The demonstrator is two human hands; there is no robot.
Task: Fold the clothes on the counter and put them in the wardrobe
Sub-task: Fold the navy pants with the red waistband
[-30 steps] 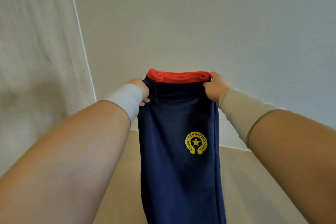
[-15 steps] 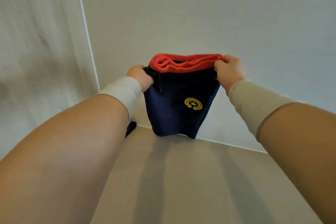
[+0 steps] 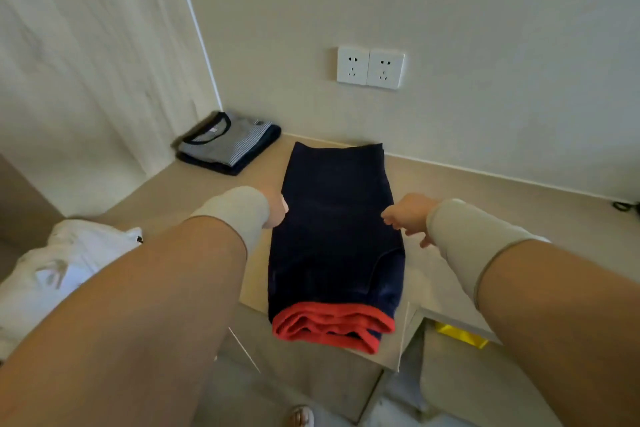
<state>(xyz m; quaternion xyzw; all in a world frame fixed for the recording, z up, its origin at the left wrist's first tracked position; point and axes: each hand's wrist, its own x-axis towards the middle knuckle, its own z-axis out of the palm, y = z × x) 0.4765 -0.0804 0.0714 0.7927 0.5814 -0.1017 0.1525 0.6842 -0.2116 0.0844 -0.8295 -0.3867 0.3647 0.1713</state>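
Navy trousers (image 3: 336, 218) with a red waistband (image 3: 332, 324) lie lengthwise on the beige counter (image 3: 485, 194), folded into a narrow strip. The waistband hangs slightly over the front edge. My left hand (image 3: 277, 210) is at the strip's left edge near its middle, with its fingers mostly hidden behind my wrist. Over at the right edge, my right hand (image 3: 407, 218) has loosely curled fingertips touching the cloth and its thumb held apart, pointing down.
A folded striped shirt on a dark garment (image 3: 225, 146) sits in the back left corner. A crumpled white garment (image 3: 65, 263) lies at the left. Two wall sockets (image 3: 370, 68) are above the counter, and a yellow object (image 3: 460, 336) lies below its front right.
The trousers were held up in the air by the waistband with both hands. They now lie flat on the counter, and both hands have left the waistband for the strip's sides.
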